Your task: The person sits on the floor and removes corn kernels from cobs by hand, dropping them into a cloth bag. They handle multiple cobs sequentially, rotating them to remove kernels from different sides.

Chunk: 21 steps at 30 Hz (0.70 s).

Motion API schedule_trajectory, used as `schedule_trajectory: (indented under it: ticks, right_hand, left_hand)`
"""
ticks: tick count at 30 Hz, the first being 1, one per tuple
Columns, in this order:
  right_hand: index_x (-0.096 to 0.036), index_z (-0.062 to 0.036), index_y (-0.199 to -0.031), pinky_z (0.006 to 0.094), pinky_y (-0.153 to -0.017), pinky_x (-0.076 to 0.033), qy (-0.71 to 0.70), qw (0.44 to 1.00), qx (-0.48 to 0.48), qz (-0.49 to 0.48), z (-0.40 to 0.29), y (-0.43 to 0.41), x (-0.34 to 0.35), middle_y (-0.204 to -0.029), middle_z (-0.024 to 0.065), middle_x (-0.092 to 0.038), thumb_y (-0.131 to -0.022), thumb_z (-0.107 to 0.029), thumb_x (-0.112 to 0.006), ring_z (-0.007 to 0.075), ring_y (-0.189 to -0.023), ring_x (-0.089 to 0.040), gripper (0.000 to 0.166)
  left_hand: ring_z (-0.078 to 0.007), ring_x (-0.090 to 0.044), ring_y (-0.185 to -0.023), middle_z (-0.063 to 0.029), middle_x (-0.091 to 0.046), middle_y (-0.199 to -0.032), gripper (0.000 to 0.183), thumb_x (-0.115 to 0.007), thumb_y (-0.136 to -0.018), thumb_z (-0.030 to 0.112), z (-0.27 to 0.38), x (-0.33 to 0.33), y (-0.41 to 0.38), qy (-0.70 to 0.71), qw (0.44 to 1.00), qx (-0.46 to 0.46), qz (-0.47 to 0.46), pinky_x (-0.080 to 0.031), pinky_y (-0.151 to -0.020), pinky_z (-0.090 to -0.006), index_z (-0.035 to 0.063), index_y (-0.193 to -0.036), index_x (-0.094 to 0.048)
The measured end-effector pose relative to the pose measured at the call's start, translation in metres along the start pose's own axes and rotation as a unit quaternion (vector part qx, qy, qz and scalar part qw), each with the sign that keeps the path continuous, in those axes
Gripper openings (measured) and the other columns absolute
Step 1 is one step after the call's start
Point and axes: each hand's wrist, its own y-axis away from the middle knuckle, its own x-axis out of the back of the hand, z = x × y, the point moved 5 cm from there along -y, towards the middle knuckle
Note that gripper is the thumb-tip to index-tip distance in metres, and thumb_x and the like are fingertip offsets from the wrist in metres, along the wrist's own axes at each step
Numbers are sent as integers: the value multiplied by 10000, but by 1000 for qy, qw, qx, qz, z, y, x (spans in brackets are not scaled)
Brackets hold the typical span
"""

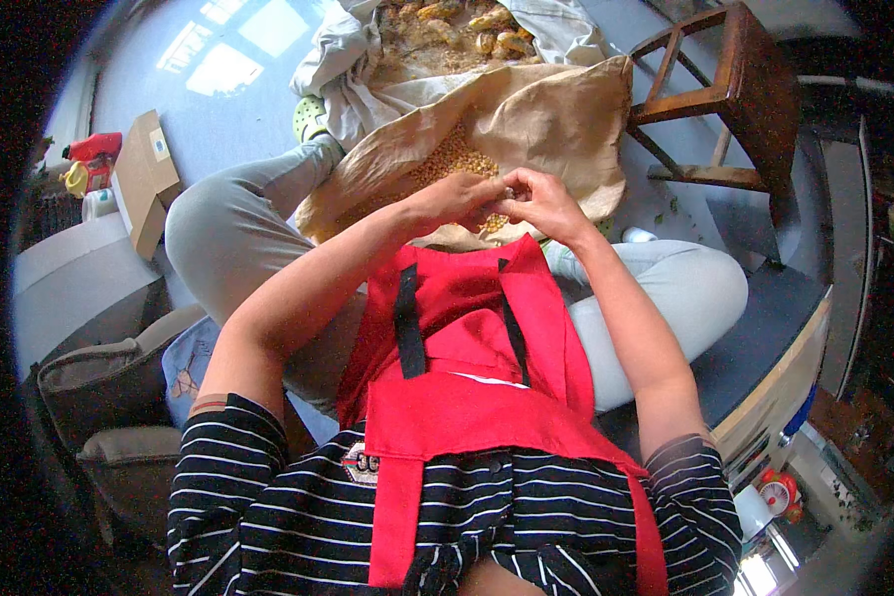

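My left hand (pixel 465 197) and my right hand (pixel 544 200) meet above a tan cloth (pixel 559 104) spread in front of me. Between their curled fingers a small pale piece (pixel 508 193) shows; the fingers hide most of it, and I cannot tell exactly what it is. Loose yellow corn kernels (pixel 458 155) lie heaped on the cloth, just beyond and beneath my hands. Further off, a whitish sack (pixel 335 67) lies open, with several ears of corn (pixel 492 30) and brownish debris inside.
To the right a wooden stool (pixel 730 97) lies on its side. A cardboard box (pixel 145 171) stands left, near a red bottle or sprayer (pixel 97 149). An upholstered armchair (pixel 119 372) is at lower left. A red apron (pixel 469 320) covers my lap between my bent knees.
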Motion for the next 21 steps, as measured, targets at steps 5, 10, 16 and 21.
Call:
schedule_trajectory:
  ticks: [5, 10, 16, 21]
  right_hand:
    - [-568, -11, -934, 216, -558, -460, 7, 1000, 7, -3, 4, -2, -4, -780, 12, -585, -746, -108, -667, 59, -661, -540, 233]
    - [-608, -34, -859, 258, -604, -451, -4, 1000, -6, 29, 11, -1, -6, -716, 39, -580, -675, -196, -708, 111, -643, -539, 264]
    - [-564, -2, -924, 216, -548, -464, -7, 1000, -23, 2, 6, 0, -7, -761, 15, -584, -738, -90, -670, 57, -635, -543, 231]
    - [-556, -3, -941, 219, -570, -473, -86, 995, -42, -20, 2, 2, -4, -768, 26, -580, -744, -93, -664, 74, -653, -551, 242]
  left_hand:
    - [-134, -518, -661, -44, -555, -743, 463, -379, -897, 445, -7, -1, -7, -65, 998, -28, 2, -455, -558, -299, 21, -927, -563]
    - [-139, -502, -586, -48, -540, -669, 399, -365, -910, 387, 3, -2, -1, -143, 989, -47, 9, -445, -526, -296, 42, -873, -560]
    - [-147, -502, -567, -48, -544, -657, 435, -379, -906, 402, -15, 5, -7, -38, 999, -9, 28, -445, -545, -299, 17, -848, -573]
    - [-127, -527, -655, -39, -580, -766, 433, -427, -895, 393, 1, 6, 12, 63, 997, 27, -19, -451, -614, -273, -6, -901, -596]
